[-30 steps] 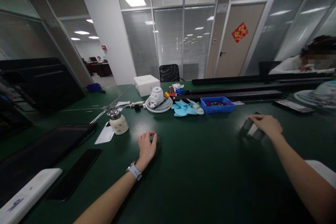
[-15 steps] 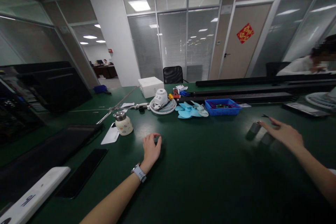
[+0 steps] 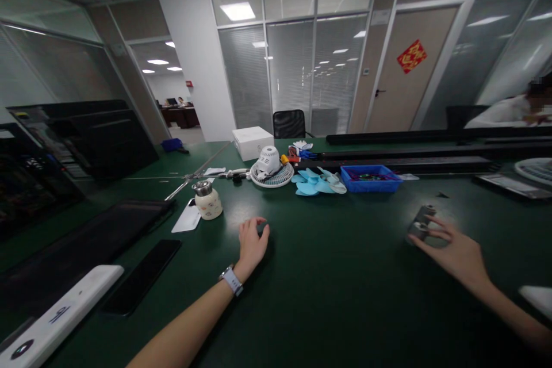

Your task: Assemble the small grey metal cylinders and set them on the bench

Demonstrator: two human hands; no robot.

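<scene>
My right hand (image 3: pixel 457 253) reaches in from the right, its thumb and fingers closed around two small grey cylinders (image 3: pixel 423 216) with shiny ends. The cylinders sit side by side, and motion blur leaves their exact kind unclear. Just behind them, a small dark pointed piece (image 3: pixel 443 195) lies on the green table (image 3: pixel 328 276). My left hand (image 3: pixel 252 241) rests on the tabletop with fingers loosely bent, thumb apart and nothing in it. Nearest to that hand is a cream bottle (image 3: pixel 209 202) with a metal lid, standing upright to its left.
Beyond my hands are light-blue fan blades (image 3: pixel 313 182), a blue tray (image 3: pixel 370 185) of small parts and a white fan head (image 3: pixel 268 162) on its grille. A white box (image 3: pixel 253 144) stands behind. At left lie a black phone-like slab (image 3: pixel 144 276) and a white bar (image 3: pixel 64 313). A person (image 3: pixel 502 110) sits far right.
My right hand has come down from above and behind the grey cylinders and now grips them; they stand closer together. My left hand stays put. The view has shifted slightly.
</scene>
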